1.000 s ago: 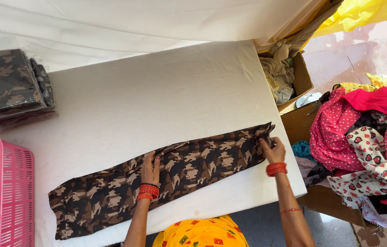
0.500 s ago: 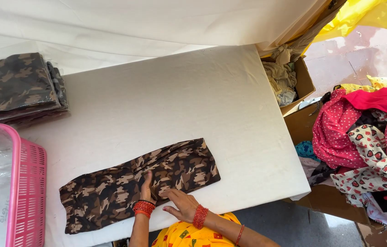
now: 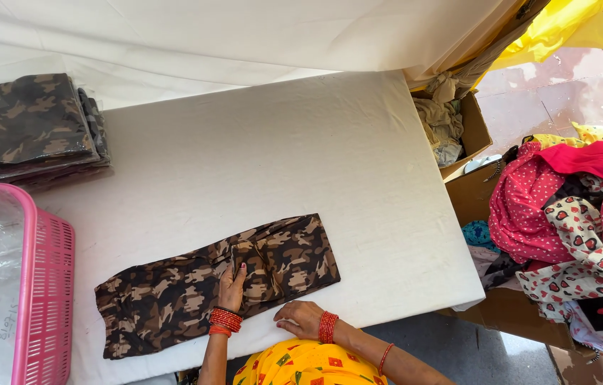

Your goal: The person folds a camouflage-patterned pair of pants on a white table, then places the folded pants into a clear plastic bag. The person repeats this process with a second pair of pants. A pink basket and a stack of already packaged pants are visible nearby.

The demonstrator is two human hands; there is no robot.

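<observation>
On the white table [image 3: 258, 164], left hand [image 3: 232, 285] lies flat & open on folded camo trousers [image 3: 216, 285]; right hand [image 3: 300, 319], open, rests at hem. Best: pin crease, smooth outward.

A single view, from a camera worn on the person's head, looks steeply down and slightly forward over a white cloth-covered counter [image 3: 258, 164]. It sits close enough that only the forearms and hands enter from the bottom edge, with the yellow patterned clothing [image 3: 301, 363] of the wearer just below them. The left hand [image 3: 231, 289] and right hand [image 3: 301, 319] lie low in the frame, a little left of centre. Beyond the fingers [image 3: 238, 274] the counter stretches to the top edge; left of them a pink basket [image 3: 48, 285] is cut off by the frame; right of them the view takes in a heap of coloured garments [image 3: 572, 214] past the counter's edge. No second view shares the scene.
</observation>
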